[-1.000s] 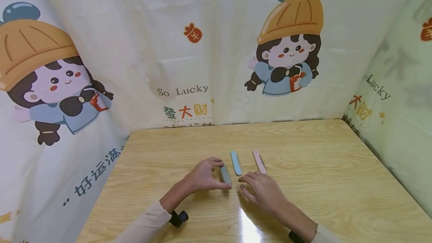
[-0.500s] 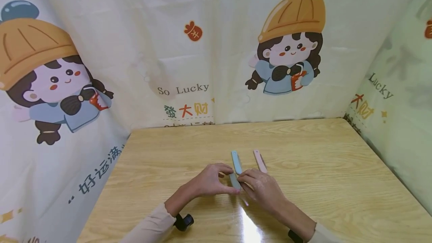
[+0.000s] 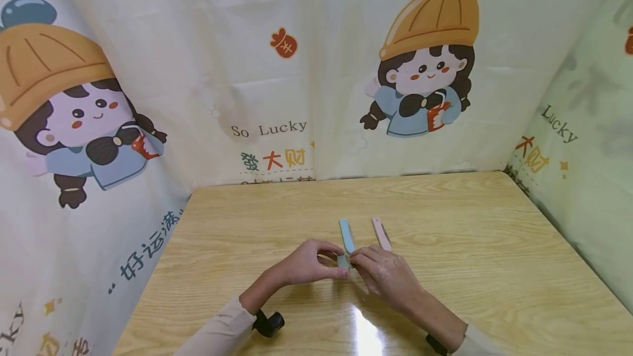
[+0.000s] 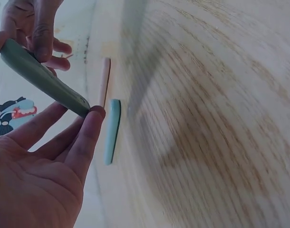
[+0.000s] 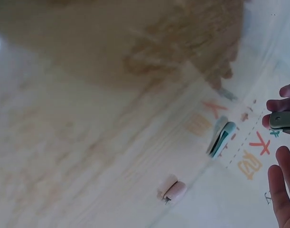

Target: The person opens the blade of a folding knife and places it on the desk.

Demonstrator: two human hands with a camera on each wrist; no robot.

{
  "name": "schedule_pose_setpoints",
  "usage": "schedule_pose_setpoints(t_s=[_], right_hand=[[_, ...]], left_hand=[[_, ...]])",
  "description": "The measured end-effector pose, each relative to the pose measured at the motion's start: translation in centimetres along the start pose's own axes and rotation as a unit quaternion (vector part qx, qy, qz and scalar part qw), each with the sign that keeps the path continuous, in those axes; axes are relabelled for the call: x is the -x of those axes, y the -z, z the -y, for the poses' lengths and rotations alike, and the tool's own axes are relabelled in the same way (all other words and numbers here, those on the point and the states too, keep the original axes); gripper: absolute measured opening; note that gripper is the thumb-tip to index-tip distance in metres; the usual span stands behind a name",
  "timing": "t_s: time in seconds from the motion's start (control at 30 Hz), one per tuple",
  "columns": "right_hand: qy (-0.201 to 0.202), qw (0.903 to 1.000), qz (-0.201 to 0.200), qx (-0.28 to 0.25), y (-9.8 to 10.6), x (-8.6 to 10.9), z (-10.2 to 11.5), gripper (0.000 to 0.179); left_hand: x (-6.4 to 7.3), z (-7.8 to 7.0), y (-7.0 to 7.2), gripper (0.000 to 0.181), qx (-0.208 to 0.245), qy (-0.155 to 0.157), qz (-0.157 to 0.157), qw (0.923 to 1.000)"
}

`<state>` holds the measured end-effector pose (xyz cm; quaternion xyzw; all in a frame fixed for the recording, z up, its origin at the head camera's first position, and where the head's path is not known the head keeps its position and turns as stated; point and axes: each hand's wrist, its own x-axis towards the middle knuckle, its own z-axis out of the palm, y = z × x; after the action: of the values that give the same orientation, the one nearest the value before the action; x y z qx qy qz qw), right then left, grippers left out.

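A grey-green folding knife is held above the table between the thumb and fingertips of my left hand. In the left wrist view this knife is tilted, gripped at its two ends. My right hand meets it from the right, its thumb and fingers pinching at the slotted edge; the exact hold is partly hidden. A light blue folding knife lies just beyond the hands. To its right lies a pink folding knife. The right wrist view shows a dark slot along the blue knife.
The wooden table extends to a printed curtain at the back and both sides. A bright light reflection lies on the near tabletop. Black camera mounts, such as the left one, sit at the wrists.
My left hand has carried the grey-green folding knife right, to the right hand. The right fingers have closed in on its edge. The blue and pink knives have stayed put.
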<state>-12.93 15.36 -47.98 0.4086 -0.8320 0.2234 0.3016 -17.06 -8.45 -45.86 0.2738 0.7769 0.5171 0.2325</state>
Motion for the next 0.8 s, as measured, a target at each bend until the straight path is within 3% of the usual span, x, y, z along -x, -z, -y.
schedule_pose_setpoints(t_s=[0.33,0.43,0.53,0.6,0.63,0.73,0.8], right_hand=[[-0.01,0.9999,0.0,-0.008,0.0,0.2,0.1,0.036],[-0.027,0.9991,-0.003,-0.033,0.1,0.2,0.2,0.022],[-0.082,0.9929,0.007,-0.085,0.4,0.1,0.5,0.006],[-0.144,0.9785,0.028,-0.145,0.8,-0.1,0.8,0.009],[-0.179,0.9664,0.042,-0.18,1.0,-0.1,0.9,0.008],[-0.278,0.9113,0.08,-0.293,1.4,-0.5,1.2,0.007],[-0.318,0.8736,0.091,-0.357,1.5,-0.6,1.2,0.013]], left_hand=[[0.0,0.4,0.2,0.044,0.017,-0.004,0.024,0.9996],[0.1,0.6,0.2,0.042,0.009,-0.011,0.029,0.9995],[0.3,0.7,0.1,0.04,0.013,-0.022,0.033,0.9991],[0.3,0.7,0.1,0.039,0.015,-0.03,0.028,0.999],[0.3,0.6,0.1,0.038,0.02,-0.034,0.025,0.9989],[0.3,0.4,0.0,0.036,0.048,-0.045,0.016,0.9977],[0.3,0.2,-0.2,0.035,0.071,-0.052,0.012,0.996]])
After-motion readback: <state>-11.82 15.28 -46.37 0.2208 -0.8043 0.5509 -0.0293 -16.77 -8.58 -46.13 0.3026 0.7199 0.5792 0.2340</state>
